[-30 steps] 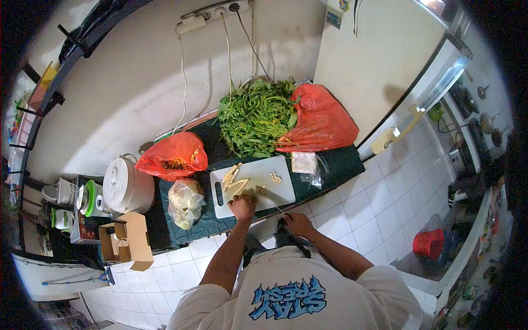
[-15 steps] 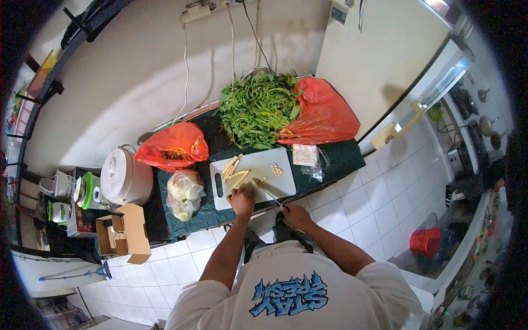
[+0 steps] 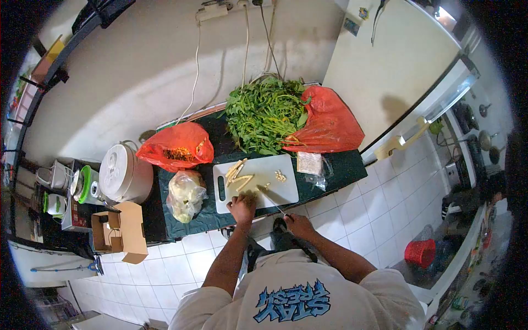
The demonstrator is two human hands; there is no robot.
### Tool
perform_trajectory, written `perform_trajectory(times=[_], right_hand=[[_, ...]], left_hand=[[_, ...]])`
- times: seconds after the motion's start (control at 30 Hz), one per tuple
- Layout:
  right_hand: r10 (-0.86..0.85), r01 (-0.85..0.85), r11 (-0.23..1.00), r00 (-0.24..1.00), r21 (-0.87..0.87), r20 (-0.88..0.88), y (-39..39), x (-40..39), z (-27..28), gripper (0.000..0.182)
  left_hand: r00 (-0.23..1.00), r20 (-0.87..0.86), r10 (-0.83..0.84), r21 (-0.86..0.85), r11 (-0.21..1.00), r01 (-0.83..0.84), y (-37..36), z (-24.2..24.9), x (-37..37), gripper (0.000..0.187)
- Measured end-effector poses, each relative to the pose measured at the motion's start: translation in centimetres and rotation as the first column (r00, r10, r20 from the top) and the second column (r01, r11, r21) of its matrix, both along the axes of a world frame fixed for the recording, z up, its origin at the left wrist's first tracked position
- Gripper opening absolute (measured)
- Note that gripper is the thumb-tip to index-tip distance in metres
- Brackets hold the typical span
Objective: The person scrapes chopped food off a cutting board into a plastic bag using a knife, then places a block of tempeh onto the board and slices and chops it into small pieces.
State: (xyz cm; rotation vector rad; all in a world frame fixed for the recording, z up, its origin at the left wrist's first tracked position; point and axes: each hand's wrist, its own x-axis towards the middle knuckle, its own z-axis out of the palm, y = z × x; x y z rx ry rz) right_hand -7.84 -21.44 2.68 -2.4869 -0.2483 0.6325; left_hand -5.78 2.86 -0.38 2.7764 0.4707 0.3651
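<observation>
A knife [image 3: 271,198] is gripped by its handle in my right hand [image 3: 300,225], just off the front edge of the white cutting board [image 3: 280,193]. Its blade slants across the board, tip toward the middle. My left hand [image 3: 242,209] rests on the front of the board with its fingers bent and closed; what lies under them is hidden. Beyond it, several long pale strips [image 3: 237,175] lie loosely together. Small pale cut pieces [image 3: 280,176] sit in a group to the right, with a few more near the knife tip.
Leafy greens [image 3: 264,115] and a red plastic bag [image 3: 333,124] stand behind the board. A plastic-wrapped pale block [image 3: 309,163] lies to its right. Leftward are a clear bag of vegetables [image 3: 186,196], an open red bag [image 3: 179,148], a white cooker [image 3: 124,173] and a cardboard box [image 3: 132,234].
The whole view has shifted slightly, so the board and counter sit a little lower. My hands keep nearly the same places, the knife still in my right hand.
</observation>
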Motion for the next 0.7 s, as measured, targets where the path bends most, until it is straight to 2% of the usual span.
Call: perform_trajectory(times=[0.1, 0.2, 0.27, 0.37, 0.47, 0.6, 0.7], right_hand=[[0.002, -0.001, 1.000, 0.999, 0.025, -0.037, -0.2, -0.4, 0.4, 0.055], [0.030, -0.028, 0.998, 0.999, 0.062, -0.027, -0.3, -0.5, 1.0, 0.055], [0.068, -0.067, 0.998, 0.996, 0.017, -0.057, -0.3, -0.4, 1.8, 0.054], [-0.016, 0.014, 0.995, 0.999, 0.097, 0.028, 0.0, 0.0, 2.6, 0.054], [0.052, -0.052, 0.996, 0.999, 0.068, 0.007, -0.5, 0.7, 0.2, 0.055], [0.049, -0.046, 0.994, 0.998, 0.102, -0.031, -0.7, -0.4, 1.8, 0.057], [0.007, -0.010, 0.996, 0.999, 0.087, 0.037, -0.6, -0.7, 2.6, 0.058]], left_hand=[[0.998, 0.037, -0.042, -0.001, 0.999, 0.042, 0.5, -0.1, -0.5, 0.017], [1.000, -0.005, 0.021, 0.015, 1.000, -0.020, 0.2, 0.0, -0.1, 0.018], [0.994, -0.046, 0.096, -0.035, 0.995, -0.098, -0.2, 0.6, -0.1, 0.016], [1.000, -0.014, 0.023, -0.026, 0.999, -0.023, 0.0, 0.5, -0.3, 0.016], [1.000, -0.010, -0.005, 0.013, 1.000, 0.005, 0.2, 0.3, -0.2, 0.019], [0.997, -0.079, 0.004, -0.010, 1.000, -0.005, 0.3, 0.5, -0.1, 0.022], [0.991, -0.092, 0.097, -0.006, 0.995, -0.098, 0.1, 0.6, 0.1, 0.021]])
